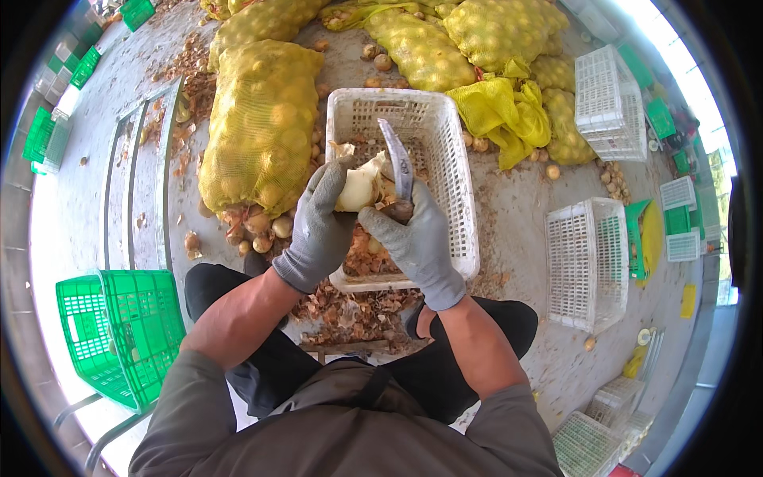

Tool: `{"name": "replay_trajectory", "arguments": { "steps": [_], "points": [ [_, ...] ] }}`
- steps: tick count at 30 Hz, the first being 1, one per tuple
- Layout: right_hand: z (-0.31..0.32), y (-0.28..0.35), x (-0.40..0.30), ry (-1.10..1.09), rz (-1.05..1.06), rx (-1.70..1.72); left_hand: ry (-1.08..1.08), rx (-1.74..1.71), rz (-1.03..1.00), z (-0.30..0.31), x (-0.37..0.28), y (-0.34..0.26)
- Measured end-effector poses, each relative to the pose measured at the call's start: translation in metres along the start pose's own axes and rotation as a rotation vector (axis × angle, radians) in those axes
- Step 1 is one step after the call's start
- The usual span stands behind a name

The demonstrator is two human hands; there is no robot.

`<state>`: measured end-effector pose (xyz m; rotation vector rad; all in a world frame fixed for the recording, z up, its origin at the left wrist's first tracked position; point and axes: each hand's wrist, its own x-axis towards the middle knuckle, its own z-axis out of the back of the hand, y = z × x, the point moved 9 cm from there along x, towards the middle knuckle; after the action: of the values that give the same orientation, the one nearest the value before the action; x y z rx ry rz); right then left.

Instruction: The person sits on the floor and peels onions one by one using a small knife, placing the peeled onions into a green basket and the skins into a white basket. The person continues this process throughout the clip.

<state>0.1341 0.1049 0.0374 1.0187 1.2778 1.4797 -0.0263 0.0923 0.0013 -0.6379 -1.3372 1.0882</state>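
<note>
In a grey knit glove, my left hand (325, 223) holds a partly peeled onion (356, 189) whose pale flesh shows, with loose dry skin at its top. My right hand (417, 238), gloved alike, grips a knife with a curved metal blade (399, 158); the blade points up and away from me. The right thumb lies close to the onion's lower side. Both hands are over a white plastic crate (468, 220) with slotted walls, and onion skins (372, 262) lie inside it. Part of the knife's handle is hidden by the fingers.
A yellow mesh sack of onions (259, 125) lies left of the crate; more sacks (417, 50) are beyond it. A green crate (143, 334) stands at left, a white crate (587, 265) at right. Onion skins cover the floor between my feet. A metal frame (134, 179) lies farther left.
</note>
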Motion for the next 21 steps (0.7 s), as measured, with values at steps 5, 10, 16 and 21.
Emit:
{"name": "replay_trajectory", "arguments": {
  "steps": [5,10,16,21],
  "points": [
    [-0.012,-0.024,0.008,0.030,0.000,0.193,-0.018,-1.029,0.693,-0.037,-0.018,0.029],
    [-0.015,-0.026,0.008,-0.039,0.094,0.406,0.003,-1.173,0.680,-0.042,-0.014,0.020],
    [-0.014,-0.035,0.011,-0.060,0.031,0.345,-0.035,-1.380,0.729,-0.043,-0.013,0.030],
    [-0.015,-0.031,0.017,-0.074,-0.042,0.378,0.009,-1.363,0.729,-0.042,-0.010,0.024]
  ]
}}
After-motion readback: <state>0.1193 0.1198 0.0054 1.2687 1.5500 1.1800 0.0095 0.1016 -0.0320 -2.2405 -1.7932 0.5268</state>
